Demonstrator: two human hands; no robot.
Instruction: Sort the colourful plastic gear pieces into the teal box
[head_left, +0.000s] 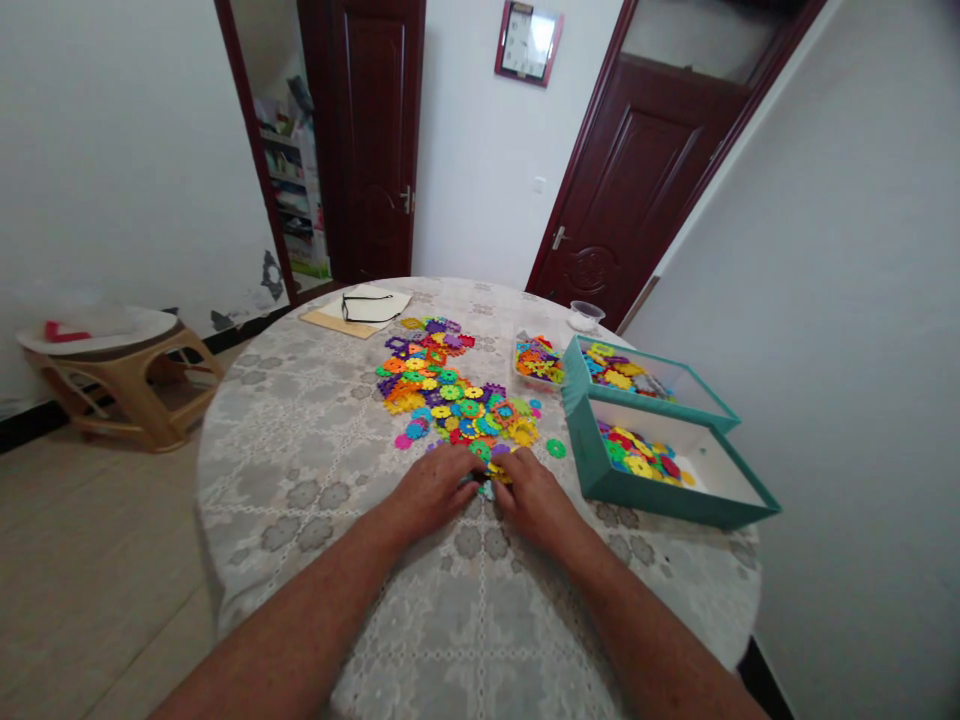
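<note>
My left hand (437, 487) and my right hand (534, 497) meet at the near end of a heap of colourful plastic gear pieces (469, 408). The fingers of both are curled closed, with the tips almost touching. A yellow gear piece (498, 470) shows at my right fingertips, and the hand seems to pinch it. Something small and dark lies at my left fingertips, too hidden to name. Just beyond my right hand, a single green gear piece (555, 448) lies apart from the heap. Pink and blue pieces lie beyond my left hand.
Two teal-edged box halves (675, 497) with gear pieces stand at the right. Beside them are a clear tub (538, 381) of pieces and a clear empty bowl (586, 312). Glasses (367, 308) rest on paper at the back left. A patterned cloth (285, 580) covers the round table.
</note>
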